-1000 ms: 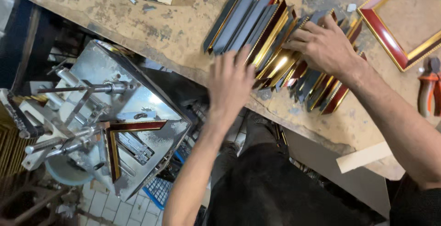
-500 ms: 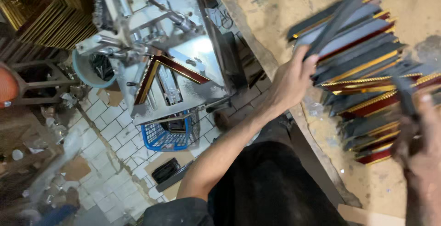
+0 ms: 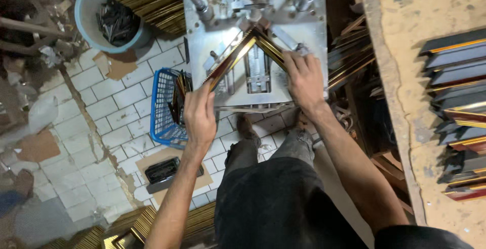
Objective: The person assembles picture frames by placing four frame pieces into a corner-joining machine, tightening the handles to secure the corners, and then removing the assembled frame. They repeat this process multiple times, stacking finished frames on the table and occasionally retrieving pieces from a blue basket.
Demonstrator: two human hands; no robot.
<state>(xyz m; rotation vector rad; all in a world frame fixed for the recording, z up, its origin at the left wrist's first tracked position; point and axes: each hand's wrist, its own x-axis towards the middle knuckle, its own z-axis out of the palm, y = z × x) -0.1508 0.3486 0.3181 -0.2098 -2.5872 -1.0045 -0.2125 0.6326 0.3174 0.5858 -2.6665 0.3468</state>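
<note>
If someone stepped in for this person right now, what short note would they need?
Left hand: grips the lower end of the left frame strip.
Right hand: presses on the right frame strip.
Both strips lie on the metal joining machine, meeting in a corner at its top.
Done: the two strips are set corner to corner.
Left: more cut strips wait on the workbench to the right.

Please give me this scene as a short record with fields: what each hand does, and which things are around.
left hand: holds the left frame moulding piece
right hand: presses the right frame moulding piece
joint: both pieces meet in a corner on the metal joining machine
floor: blue basket, pale bucket
workbench: stack of moulding pieces
</note>
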